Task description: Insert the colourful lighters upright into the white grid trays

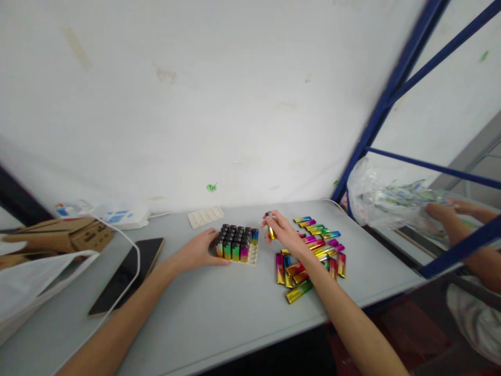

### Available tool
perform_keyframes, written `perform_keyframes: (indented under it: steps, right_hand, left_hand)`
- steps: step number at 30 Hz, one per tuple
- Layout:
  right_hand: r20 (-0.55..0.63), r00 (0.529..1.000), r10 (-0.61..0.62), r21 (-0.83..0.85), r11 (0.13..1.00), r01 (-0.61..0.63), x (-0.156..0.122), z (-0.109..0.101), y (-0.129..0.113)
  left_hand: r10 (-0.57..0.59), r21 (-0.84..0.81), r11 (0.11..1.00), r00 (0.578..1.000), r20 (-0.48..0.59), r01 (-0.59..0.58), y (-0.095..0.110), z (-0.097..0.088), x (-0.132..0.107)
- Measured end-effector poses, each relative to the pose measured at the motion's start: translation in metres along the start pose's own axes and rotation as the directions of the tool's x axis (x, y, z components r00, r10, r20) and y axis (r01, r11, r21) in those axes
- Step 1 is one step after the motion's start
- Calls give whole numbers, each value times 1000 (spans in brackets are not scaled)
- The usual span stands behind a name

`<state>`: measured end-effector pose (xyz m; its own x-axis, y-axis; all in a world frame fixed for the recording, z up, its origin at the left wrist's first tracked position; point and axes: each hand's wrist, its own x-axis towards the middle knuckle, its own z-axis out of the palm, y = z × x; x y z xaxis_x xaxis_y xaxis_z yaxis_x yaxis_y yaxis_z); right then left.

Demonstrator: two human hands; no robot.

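Upright lighters (pixel 232 243) with black tops and shiny multicoloured bodies stand packed in a cream tray (pixel 253 255). Some sockets along its right side hold no lighter. My left hand (pixel 203 248) grips the tray's left end, thumb in front and fingers behind. Just right of the tray, my right hand (pixel 282 230) pinches a single gold lighter (pixel 270 225), held upright with its dark top up. A loose pile of metallic lighters (pixel 299 274) lies beneath and around my right forearm, partly hidden by it.
Another cream socket tray (pixel 205 216) lies near the wall. At left are a dark phone (pixel 127 274) with a white cable across it, a cardboard box (pixel 84 233) and a white bag (pixel 35 284). Past the blue frame (pixel 376 122), another person's hands (pixel 450 209) handle a clear plastic bag (pixel 376 193).
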<state>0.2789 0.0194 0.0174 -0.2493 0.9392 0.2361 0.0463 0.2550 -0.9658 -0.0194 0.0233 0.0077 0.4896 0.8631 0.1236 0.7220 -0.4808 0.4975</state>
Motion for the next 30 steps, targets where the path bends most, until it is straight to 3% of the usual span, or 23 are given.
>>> perform_keyframes:
  steps: [4,10,15,23,27,30]
  right_hand:
    - [-35,997,67,10,998,-67,1,7,3]
    - [-193,978,-83,-391,920,1,-3,14,5]
    - [-249,964,-95,-456,890,-30,-4,17,7]
    - [-231,963,-139,-485,875,10,-5,14,5]
    - [-123,979,-161,-506,859,78,-7,12,1]
    - [-27,964,-265,-591,782,198,-8,7,-3]
  left_hand:
    - [-9,4,1000,1000,4,9,0,0,0]
    - [-15,-9,1000,1000,10,15,3,-2,0]
    - [-2,-15,1000,1000,1,3,5,-2,-1]
    - [-10,0,1000,1000,2,10,3,-2,0]
    - [-39,-5,999,999,13,39,6,-3,-1]
    - [-40,-21,999,999,18,40,7,-3,-1]
